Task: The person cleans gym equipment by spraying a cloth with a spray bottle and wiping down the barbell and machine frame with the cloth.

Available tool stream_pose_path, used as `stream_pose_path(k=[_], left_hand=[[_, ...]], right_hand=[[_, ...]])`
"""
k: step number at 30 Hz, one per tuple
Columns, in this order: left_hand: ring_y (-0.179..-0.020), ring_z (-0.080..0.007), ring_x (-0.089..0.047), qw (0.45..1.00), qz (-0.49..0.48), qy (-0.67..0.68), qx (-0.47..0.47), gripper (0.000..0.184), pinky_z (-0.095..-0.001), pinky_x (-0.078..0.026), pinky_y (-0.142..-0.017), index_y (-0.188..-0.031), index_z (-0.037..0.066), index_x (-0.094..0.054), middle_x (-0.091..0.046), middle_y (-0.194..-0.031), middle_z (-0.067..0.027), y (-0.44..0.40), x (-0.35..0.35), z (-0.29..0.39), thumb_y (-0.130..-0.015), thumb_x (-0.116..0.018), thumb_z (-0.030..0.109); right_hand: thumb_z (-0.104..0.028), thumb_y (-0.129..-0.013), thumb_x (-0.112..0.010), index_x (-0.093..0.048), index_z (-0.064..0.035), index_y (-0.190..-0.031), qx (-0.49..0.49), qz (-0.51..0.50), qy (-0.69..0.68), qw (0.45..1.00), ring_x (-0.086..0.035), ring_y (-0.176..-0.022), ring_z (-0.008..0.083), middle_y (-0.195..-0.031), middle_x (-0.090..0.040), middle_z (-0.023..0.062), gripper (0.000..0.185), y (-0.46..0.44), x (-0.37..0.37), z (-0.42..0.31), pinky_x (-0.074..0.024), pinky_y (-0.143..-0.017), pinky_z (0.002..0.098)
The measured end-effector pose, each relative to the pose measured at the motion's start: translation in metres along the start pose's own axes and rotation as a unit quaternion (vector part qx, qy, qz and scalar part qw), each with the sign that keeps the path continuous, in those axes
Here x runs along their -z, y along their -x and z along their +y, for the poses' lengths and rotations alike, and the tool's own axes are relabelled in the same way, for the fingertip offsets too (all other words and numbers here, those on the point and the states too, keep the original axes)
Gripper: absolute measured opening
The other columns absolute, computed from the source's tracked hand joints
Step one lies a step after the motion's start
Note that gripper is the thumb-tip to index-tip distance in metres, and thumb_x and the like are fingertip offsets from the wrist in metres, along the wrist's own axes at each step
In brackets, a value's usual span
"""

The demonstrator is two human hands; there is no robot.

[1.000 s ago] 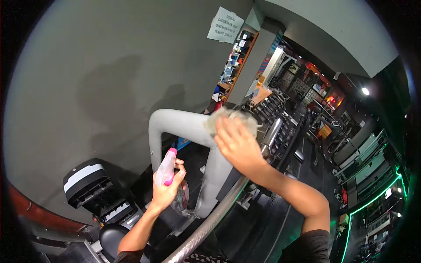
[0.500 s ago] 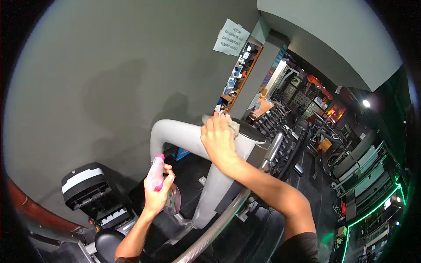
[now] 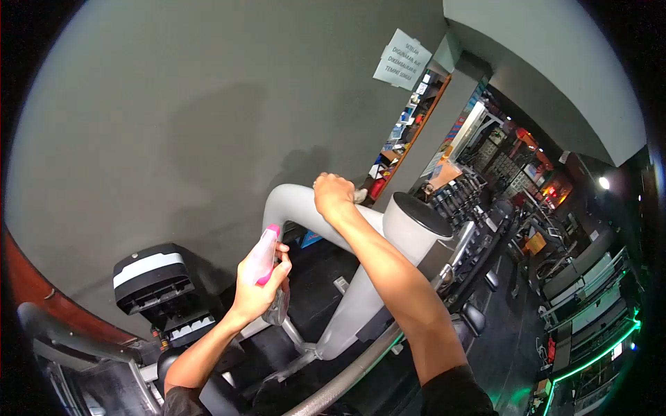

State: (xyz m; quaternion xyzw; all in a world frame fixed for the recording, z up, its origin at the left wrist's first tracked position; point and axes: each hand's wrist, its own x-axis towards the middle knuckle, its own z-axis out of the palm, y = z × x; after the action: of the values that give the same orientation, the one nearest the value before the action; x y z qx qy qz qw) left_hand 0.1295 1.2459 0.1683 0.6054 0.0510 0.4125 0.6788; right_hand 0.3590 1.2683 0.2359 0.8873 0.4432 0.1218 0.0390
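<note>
My left hand (image 3: 251, 292) is closed around a clear spray bottle (image 3: 261, 261) with a pink and white head, held upright in front of the grey gym machine frame (image 3: 354, 301). My right hand (image 3: 333, 193) is closed in a fist over the upper bent tube (image 3: 295, 202) of that frame. A bit of pale cloth (image 3: 360, 195) sticks out past its far side; most of the cloth is hidden by the hand. Right of that hand, the tube ends in a thick grey post with a round black cap (image 3: 421, 213).
A knurled metal bar (image 3: 354, 378) crosses below my right forearm. At lower left stands a black machine part with a white stripe (image 3: 149, 270). Behind are a dark grey wall (image 3: 208, 125) with a paper sign (image 3: 402, 59), and dumbbells (image 3: 461, 201) on a rack.
My right hand has moved left with the cloth, from beside the black cap onto the bent tube, uncovering the cap. The view has shifted, and the left hand still holds the spray bottle.
</note>
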Motion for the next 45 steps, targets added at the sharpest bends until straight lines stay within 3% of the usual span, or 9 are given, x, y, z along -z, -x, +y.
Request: stream_pose_path(k=[3, 11, 15, 19, 20, 29, 33, 39, 45], left_hand=[[-0.058, -0.0066, -0.051, 0.998, 0.003, -0.058, -0.002, 0.026, -0.0220, -0.045, -0.053, -0.111, -0.003, -0.050, -0.055, -0.080, -0.0033, -0.005, 0.009, -0.003, -0.088, -0.059, 0.005], [-0.057, -0.0089, -0.054, 0.992, -0.018, -0.120, 0.039, 0.027, -0.0241, -0.046, -0.053, -0.110, -0.002, -0.050, -0.055, -0.082, -0.0051, -0.003, 0.045, -0.007, -0.087, -0.060, 0.007], [-0.057, -0.0085, -0.054, 0.991, -0.009, -0.109, 0.078, 0.026, -0.0244, -0.046, -0.052, -0.111, -0.001, -0.050, -0.057, -0.082, -0.0056, -0.004, 0.053, -0.007, -0.088, -0.059, 0.007], [-0.056, -0.0085, -0.054, 0.982, -0.021, -0.177, 0.056, 0.025, -0.0243, -0.046, -0.052, -0.109, 0.001, -0.051, -0.056, -0.081, -0.0044, -0.003, 0.058, -0.005, -0.088, -0.061, 0.010], [-0.056, -0.0083, -0.054, 0.981, -0.018, -0.182, 0.066, 0.025, -0.0242, -0.046, -0.052, -0.108, 0.001, -0.051, -0.057, -0.081, -0.0044, -0.003, 0.060, -0.004, -0.088, -0.061, 0.011], [-0.057, -0.0078, -0.055, 0.977, 0.004, -0.210, 0.049, 0.028, -0.0241, -0.047, -0.052, -0.109, 0.002, -0.053, -0.059, -0.079, -0.0044, 0.010, 0.072, -0.002, -0.087, -0.065, 0.013], [-0.057, -0.0078, -0.055, 0.977, 0.024, -0.173, 0.123, 0.027, -0.0241, -0.047, -0.052, -0.109, 0.001, -0.052, -0.059, -0.080, -0.0046, 0.014, 0.075, 0.004, -0.087, -0.064, 0.012], [-0.057, -0.0080, -0.055, 0.980, -0.025, -0.194, 0.047, 0.028, -0.0235, -0.047, -0.051, -0.109, 0.001, -0.051, -0.058, -0.080, -0.0039, 0.010, 0.071, -0.002, -0.088, -0.063, 0.014], [-0.057, -0.0061, -0.053, 0.982, -0.068, -0.147, 0.094, 0.026, -0.0235, -0.046, -0.053, -0.107, 0.003, -0.053, -0.056, -0.078, -0.0014, 0.005, 0.047, -0.001, -0.088, -0.064, 0.017]], right_hand=[[-0.013, -0.083, -0.058, -0.063, -0.0045, -0.103, 0.029, 0.096, 0.024, 0.995, -0.064, -0.095, 0.0301, -0.102, -0.065, 0.0148, 0.023, -0.030, -0.047, -0.025, -0.0539, -0.077, 0.0386], [-0.020, -0.084, -0.060, -0.065, -0.0138, -0.110, 0.141, 0.084, 0.136, 0.977, -0.057, -0.106, 0.0253, -0.109, -0.062, 0.0069, 0.027, -0.088, -0.113, -0.075, -0.0450, -0.087, 0.0445], [-0.023, -0.085, -0.060, -0.063, -0.0154, -0.117, 0.097, -0.026, 0.168, 0.981, -0.050, -0.115, 0.0250, -0.122, -0.057, 0.0045, 0.032, -0.116, -0.130, -0.102, -0.0383, -0.095, 0.0459], [-0.025, -0.088, -0.058, -0.061, -0.0166, -0.120, 0.145, -0.058, 0.201, 0.967, -0.046, -0.121, 0.0245, -0.131, -0.052, 0.0021, 0.034, -0.138, -0.154, -0.116, -0.0338, -0.101, 0.0466], [-0.025, -0.089, -0.055, -0.063, -0.0168, -0.118, 0.185, -0.029, 0.247, 0.951, -0.051, -0.115, 0.0259, -0.124, -0.057, 0.0006, 0.032, -0.143, -0.167, -0.119, -0.0408, -0.093, 0.0500], [-0.026, -0.086, -0.058, -0.066, -0.0199, -0.114, 0.297, -0.044, 0.335, 0.893, -0.050, -0.116, 0.0229, -0.119, -0.060, -0.0032, 0.029, -0.141, -0.233, -0.154, -0.0399, -0.093, 0.0474], [-0.026, -0.087, -0.056, -0.061, -0.0197, -0.121, 0.269, -0.085, 0.313, 0.907, -0.045, -0.121, 0.0233, -0.129, -0.053, -0.0009, 0.035, -0.138, -0.221, -0.155, -0.0364, -0.097, 0.0463], [-0.024, -0.089, -0.054, -0.059, -0.0167, -0.122, 0.229, -0.087, 0.239, 0.940, -0.043, -0.124, 0.0254, -0.130, -0.051, 0.0036, 0.035, -0.128, -0.187, -0.142, -0.0339, -0.100, 0.0460], [-0.024, -0.089, -0.053, -0.060, -0.0155, -0.121, 0.157, -0.078, 0.178, 0.968, -0.046, -0.121, 0.0243, -0.129, -0.051, 0.0037, 0.033, -0.108, -0.129, -0.113, -0.0386, -0.097, 0.0451]])
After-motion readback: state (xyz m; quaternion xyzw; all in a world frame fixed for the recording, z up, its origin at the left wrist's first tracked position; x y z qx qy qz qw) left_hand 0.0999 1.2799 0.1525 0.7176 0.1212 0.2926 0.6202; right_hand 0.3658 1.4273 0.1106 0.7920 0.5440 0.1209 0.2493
